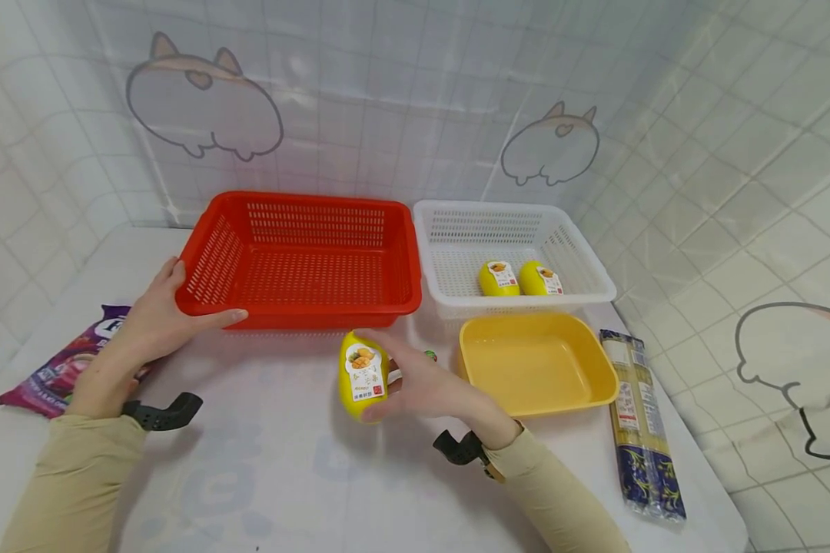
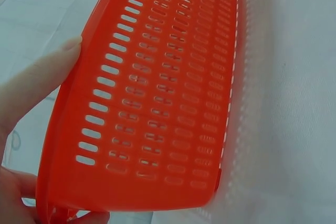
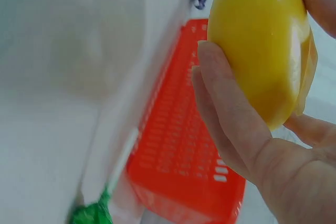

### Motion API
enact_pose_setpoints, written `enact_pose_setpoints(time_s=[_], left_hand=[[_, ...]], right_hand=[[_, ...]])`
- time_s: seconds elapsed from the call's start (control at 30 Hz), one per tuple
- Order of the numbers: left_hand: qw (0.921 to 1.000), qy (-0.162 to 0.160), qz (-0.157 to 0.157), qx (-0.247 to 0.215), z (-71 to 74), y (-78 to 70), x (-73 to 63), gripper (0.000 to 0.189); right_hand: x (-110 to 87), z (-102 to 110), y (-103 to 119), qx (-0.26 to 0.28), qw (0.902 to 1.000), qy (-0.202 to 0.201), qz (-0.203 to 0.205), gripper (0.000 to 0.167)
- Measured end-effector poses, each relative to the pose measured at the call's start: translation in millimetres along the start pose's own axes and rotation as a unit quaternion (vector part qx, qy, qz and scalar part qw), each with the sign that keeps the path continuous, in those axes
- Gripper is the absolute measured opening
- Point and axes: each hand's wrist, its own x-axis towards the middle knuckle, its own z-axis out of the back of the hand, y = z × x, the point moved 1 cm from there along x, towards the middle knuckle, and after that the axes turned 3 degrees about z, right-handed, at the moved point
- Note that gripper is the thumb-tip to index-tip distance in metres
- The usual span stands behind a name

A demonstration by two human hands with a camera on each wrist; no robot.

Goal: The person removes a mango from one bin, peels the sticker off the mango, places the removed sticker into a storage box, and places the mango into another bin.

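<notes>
My right hand (image 1: 422, 380) holds a yellow egg-shaped package (image 1: 363, 372) in front of the red basket. Its white label carries a fruit picture; in the right wrist view the smooth yellow side (image 3: 257, 45) shows between fingers and thumb. At the left front corner of the red plastic basket (image 1: 318, 319), my left hand (image 1: 162, 315) grips the rim, thumb along the front edge. Slotted basket wall (image 2: 157, 103) fills much of the left wrist view. Partly hidden behind the right hand lies a lollipop with a green wrapper (image 3: 92, 214) and white stick.
Two similar yellow packages (image 1: 499, 279) lie in the white basket (image 1: 449, 298), right of the red one. A yellow tub (image 1: 536, 369) stands before it. Packed noodles (image 1: 639, 422) lie at the right, a purple bag (image 1: 62, 365) by the left forearm. A patterned wall curtain (image 1: 360, 100) hangs behind.
</notes>
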Motion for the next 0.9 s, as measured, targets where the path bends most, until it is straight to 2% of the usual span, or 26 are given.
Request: enact_pose_setpoints(time_s=[0.13,0.37,0.6,0.7,0.8,0.9], left_hand=[[0.9999,0.010,0.006,0.006,2.3,2.1,-1.0,0.123],[0.9995,0.027,0.010,0.013,7.4,3.4,-5.0,0.123],[0.9997,0.016,0.003,0.019,14.6,4.3,-8.1,0.124],[0.9997,-0.004,-0.002,0.025,18.8,0.2,-12.3,0.123],[0.9978,-0.055,-0.022,0.031,19.8,-11.7,-18.4,0.115],[0.9911,-0.116,-0.063,0.016,17.7,-30.6,-26.3,0.102]], right_hand=[[3.1,-11.8,-2.6,-0.023,0.9996,0.015,0.000,0.096],[6.2,-26.0,-5.5,-0.079,0.9959,0.032,-0.031,0.100],[8.9,-30.8,-11.0,-0.119,0.9917,0.030,-0.039,0.101],[10.1,-32.7,-13.8,-0.136,0.9894,0.028,-0.043,0.100],[10.4,-34.4,-15.0,-0.147,0.9877,0.024,-0.049,0.099],[10.1,-35.4,-14.7,-0.166,0.9846,0.019,-0.053,0.100]])
